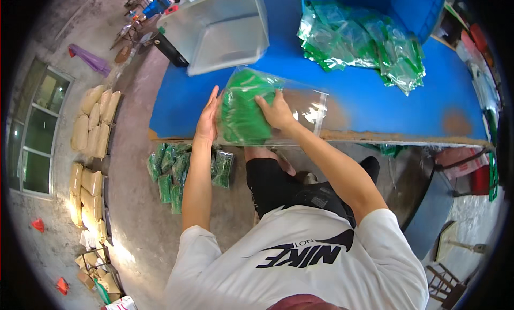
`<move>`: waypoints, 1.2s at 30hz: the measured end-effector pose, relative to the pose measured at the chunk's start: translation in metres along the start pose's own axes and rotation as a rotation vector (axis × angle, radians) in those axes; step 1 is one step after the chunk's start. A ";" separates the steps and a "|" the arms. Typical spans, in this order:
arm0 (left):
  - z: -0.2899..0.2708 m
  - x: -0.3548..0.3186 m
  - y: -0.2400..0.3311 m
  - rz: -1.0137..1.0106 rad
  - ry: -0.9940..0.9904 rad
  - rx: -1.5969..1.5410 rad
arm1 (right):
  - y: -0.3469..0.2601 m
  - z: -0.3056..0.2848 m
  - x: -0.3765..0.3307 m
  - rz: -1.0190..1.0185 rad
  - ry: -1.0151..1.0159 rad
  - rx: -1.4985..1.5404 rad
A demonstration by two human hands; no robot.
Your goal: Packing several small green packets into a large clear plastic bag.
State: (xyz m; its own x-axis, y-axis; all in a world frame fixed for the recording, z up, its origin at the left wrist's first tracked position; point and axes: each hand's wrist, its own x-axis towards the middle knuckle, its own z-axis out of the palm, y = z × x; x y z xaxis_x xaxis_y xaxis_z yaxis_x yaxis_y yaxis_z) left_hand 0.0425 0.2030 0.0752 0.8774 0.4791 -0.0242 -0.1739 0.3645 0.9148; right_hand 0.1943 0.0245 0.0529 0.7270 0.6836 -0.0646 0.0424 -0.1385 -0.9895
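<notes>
At the table's near edge lies a clear plastic bag (308, 107) with a thick green bundle (245, 109) in its left part; the bag's right part is flat. Flat fingers of my left hand (208, 120) rest upright along the bundle's left side. My right hand (277, 112) grips the bag over the bundle's right side, thumb on top; some of its fingers are hidden. The bundle's single pieces cannot be made out. Further back on the right, a heap of clear and green packets (358, 39) spills from a blue bin (415, 10).
A translucent plastic tub (227, 37) stands at the back left of the blue table (182, 104), beside a black object (170, 50). Packed green bundles (170, 171) lie on the floor left of my legs. Tan sacks (96, 120) are stacked farther left.
</notes>
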 end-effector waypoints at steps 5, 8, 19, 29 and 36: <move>-0.008 0.002 0.006 0.055 -0.060 -0.023 | -0.036 -0.036 -0.036 0.198 -0.329 0.375; 0.022 0.011 0.007 0.048 -0.157 0.335 | -0.017 -0.031 -0.037 0.029 -0.272 0.185; 0.046 0.020 0.014 -0.061 -0.287 0.757 | 0.016 -0.050 0.018 0.106 0.289 0.458; 0.104 0.023 0.020 0.347 -0.240 1.663 | 0.021 -0.137 -0.104 0.173 -0.070 0.764; 0.109 0.044 -0.024 0.361 -0.383 1.771 | 0.020 -0.211 -0.088 -0.068 0.089 0.140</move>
State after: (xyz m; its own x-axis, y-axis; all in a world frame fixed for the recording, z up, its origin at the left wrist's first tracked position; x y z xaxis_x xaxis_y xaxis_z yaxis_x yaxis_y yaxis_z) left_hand 0.1340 0.1278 0.0961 0.9939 0.0561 0.0952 0.0402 -0.9860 0.1618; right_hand 0.2756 -0.1900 0.0665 0.7835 0.6214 0.0082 0.0018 0.0110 -0.9999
